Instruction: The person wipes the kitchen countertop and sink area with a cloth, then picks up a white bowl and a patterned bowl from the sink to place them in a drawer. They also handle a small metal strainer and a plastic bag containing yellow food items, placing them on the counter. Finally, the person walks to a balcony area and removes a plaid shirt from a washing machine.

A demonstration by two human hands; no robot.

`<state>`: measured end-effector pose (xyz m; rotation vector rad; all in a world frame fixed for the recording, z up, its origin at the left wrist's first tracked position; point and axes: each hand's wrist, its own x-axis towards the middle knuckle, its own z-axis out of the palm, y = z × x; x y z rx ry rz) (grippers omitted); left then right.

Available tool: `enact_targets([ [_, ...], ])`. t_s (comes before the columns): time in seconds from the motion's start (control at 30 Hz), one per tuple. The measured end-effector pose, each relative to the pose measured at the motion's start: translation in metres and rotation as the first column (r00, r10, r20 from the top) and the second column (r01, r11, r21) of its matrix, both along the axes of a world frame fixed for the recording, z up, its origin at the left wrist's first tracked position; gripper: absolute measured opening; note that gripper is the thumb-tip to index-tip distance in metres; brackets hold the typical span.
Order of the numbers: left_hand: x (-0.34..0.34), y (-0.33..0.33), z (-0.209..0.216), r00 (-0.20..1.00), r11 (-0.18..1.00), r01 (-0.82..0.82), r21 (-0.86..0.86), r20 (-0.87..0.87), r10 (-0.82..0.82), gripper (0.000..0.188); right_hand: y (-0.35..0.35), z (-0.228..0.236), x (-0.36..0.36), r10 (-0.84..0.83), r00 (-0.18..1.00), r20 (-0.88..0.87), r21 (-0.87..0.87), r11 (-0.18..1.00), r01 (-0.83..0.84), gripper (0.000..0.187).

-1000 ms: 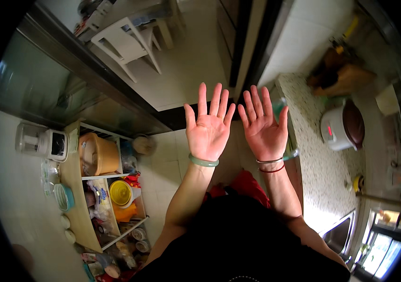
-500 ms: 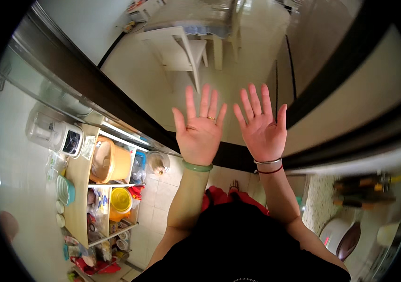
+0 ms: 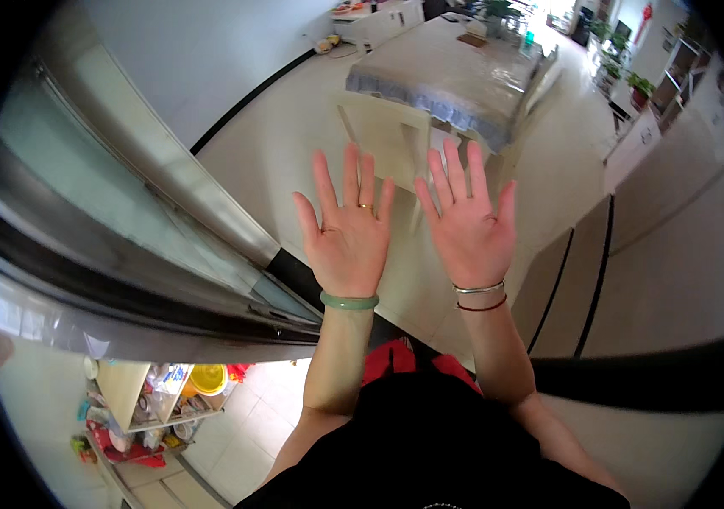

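Note:
Both my hands are raised side by side in front of me, palms toward me and fingers spread. My left hand (image 3: pixel 348 242) is open and holds nothing; a gold ring (image 3: pixel 367 207) is on one finger and a green bangle (image 3: pixel 349 302) circles the wrist. Just as bare is my right hand (image 3: pixel 470 233), open, with a silver bangle (image 3: pixel 479 289) and a thin dark red cord (image 3: pixel 481 305) at its wrist. Neither hand touches anything. Beyond the fingertips stands a white chair (image 3: pixel 383 140), partly hidden by the hands.
A dining table (image 3: pixel 434 72) with a pale frilled cloth stands ahead. At left runs a sliding glass door (image 3: pixel 125 182) with a metal frame. Behind it, a shelf unit (image 3: pixel 120 390) holds a yellow tub (image 3: pixel 208 379) and packages. Grey cabinet-like panels (image 3: pixel 574 280) rise at right. Plants (image 3: pixel 640 89) stand far right.
My view has moved forward into the doorway: the shelf has slid down and back, the counter at right has left view, and more of the dining table shows. Both hands stay raised and open.

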<state>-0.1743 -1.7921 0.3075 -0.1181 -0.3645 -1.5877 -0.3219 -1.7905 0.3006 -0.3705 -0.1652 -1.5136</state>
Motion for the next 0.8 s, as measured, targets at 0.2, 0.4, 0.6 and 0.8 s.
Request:
enact_targets([
  [0.2, 0.022, -0.096, 0.006, 0.973, 0.974, -0.224, -0.021, 0.053, 0.225, 0.057, -0.127, 0.001, 0.035, 0.192, 0.981, 0.006, -0.012, 0.981, -0.192, 0.069],
  [0.4, 0.04, -0.182, 0.014, 0.889, 0.887, -0.456, -0.069, 0.017, 0.458, 0.057, -0.244, 0.012, 0.07, 0.44, 0.897, 0.045, -0.073, 0.897, -0.436, 0.068],
  [0.6, 0.073, -0.251, 0.028, 0.738, 0.735, -0.669, -0.113, 0.016, 0.674, 0.055, -0.342, 0.027, 0.121, 0.668, 0.744, 0.039, -0.1, 0.743, -0.662, 0.067],
  [0.8, 0.108, -0.32, 0.037, 0.607, 0.607, -0.787, -0.108, 0.037, 0.794, 0.053, -0.426, 0.03, 0.186, 0.769, 0.639, 0.019, -0.104, 0.638, -0.763, 0.067],
])
